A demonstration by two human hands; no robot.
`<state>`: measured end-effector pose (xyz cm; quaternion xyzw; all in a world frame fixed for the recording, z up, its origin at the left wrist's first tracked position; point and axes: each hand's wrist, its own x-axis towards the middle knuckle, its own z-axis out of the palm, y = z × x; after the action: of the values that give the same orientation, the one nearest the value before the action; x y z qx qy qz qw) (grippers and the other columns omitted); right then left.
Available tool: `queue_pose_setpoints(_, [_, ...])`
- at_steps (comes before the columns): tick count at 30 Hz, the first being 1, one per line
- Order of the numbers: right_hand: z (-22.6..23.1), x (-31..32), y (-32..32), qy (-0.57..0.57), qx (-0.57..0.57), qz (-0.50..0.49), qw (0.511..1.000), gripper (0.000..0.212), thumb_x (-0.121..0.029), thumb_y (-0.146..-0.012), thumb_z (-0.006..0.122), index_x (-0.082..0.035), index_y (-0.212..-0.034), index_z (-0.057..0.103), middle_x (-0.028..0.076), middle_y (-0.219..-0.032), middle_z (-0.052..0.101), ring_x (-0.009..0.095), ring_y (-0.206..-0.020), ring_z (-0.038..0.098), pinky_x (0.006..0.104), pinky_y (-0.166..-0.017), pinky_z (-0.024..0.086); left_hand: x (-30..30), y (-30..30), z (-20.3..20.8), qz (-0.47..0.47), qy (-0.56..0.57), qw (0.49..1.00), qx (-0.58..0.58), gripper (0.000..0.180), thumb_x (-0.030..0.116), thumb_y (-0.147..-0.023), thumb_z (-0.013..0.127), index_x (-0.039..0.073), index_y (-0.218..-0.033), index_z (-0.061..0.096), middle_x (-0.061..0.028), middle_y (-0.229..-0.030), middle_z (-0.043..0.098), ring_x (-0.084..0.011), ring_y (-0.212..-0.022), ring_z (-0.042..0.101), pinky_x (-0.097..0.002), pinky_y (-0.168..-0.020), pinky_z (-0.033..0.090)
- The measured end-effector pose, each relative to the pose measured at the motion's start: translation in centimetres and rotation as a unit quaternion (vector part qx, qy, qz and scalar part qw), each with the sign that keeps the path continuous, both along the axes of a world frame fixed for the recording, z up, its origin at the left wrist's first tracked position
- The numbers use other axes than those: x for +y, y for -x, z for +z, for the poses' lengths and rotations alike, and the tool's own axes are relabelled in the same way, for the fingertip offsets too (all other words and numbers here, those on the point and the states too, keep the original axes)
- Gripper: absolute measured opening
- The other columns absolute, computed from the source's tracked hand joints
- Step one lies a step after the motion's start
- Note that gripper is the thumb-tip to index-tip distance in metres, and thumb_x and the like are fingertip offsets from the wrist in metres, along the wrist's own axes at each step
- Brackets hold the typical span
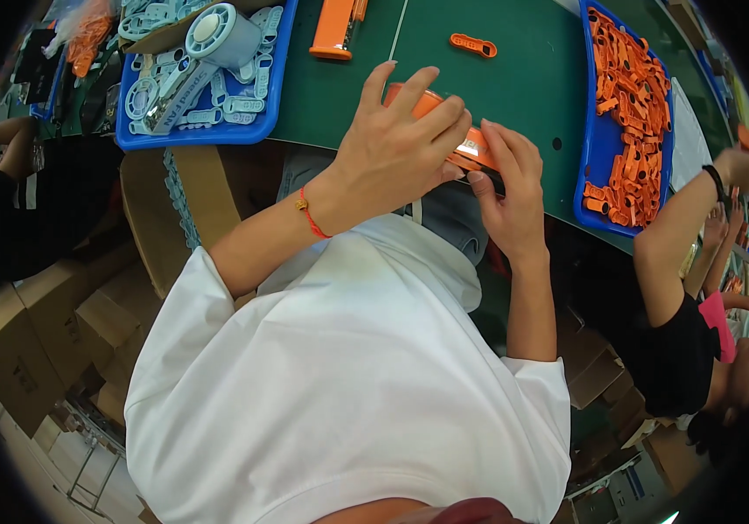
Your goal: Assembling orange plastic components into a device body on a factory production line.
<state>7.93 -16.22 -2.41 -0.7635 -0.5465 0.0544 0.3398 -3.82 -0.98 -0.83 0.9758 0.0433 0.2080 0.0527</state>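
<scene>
Both hands are at the near edge of the green table (514,92), around an orange elongated casing (477,150) with a glossy face. My left hand (396,144) reaches over it from the left, fingers bent and thumb against its lower side, and covers its middle. The right hand (514,196) grips the casing's right end between thumb and fingers. Farther off lie a small orange strap-shaped part (473,44) with an opening at one end, and another orange casing (333,35) with dark parts visible inside.
At the right, a blue tray (600,162) holds many orange parts. A blue tray (204,140) at the left carries light blue parts and a light blue round fan-like piece (220,37). Cardboard boxes (21,349) stand lower left. Co-workers in black sit on both sides.
</scene>
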Motion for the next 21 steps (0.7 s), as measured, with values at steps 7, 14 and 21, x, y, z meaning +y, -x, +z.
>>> queue_pose_setpoints(7, [-1.8,0.4,0.5,-0.068,-0.11,-0.036,0.991,0.037,-0.017,-0.082,0.059,-0.001,-0.115,0.055,0.011,-0.112,0.056,0.028,-0.102,0.052,0.0398,-0.088,0.038,0.1,-1.0,-1.3,-0.028,0.019,0.994,-0.103,0.037,0.034,-0.063,0.073,0.01,-0.09,0.064,-0.0002,-0.089,0.057,-0.028,-0.095,0.05,-0.0434,-0.077,0.042])
queue_pose_setpoints(14, [-1.8,0.5,0.4,-0.071,-0.081,-0.036,0.993,0.034,-0.02,-0.085,0.057,-0.004,-0.115,0.056,0.011,-0.111,0.056,0.029,-0.101,0.052,0.0392,-0.087,0.038,0.5,-1.0,-1.4,-0.03,-0.004,0.995,-0.092,0.039,0.042,-0.074,0.064,0.011,-0.098,0.065,-0.0022,-0.095,0.059,-0.0285,-0.09,0.053,-0.0438,-0.079,0.041])
queue_pose_setpoints(21, [-2.5,0.1,0.1,-0.082,-0.098,-0.033,0.991,0.038,-0.03,-0.091,0.049,-0.005,-0.118,0.056,0.01,-0.114,0.055,0.027,-0.101,0.052,0.0385,-0.088,0.04,-0.8,-1.0,-1.8,-0.011,-0.062,0.994,-0.085,0.03,0.029,-0.073,0.065,0.007,-0.094,0.064,-0.0073,-0.091,0.057,-0.0315,-0.098,0.051,-0.0522,-0.087,0.04])
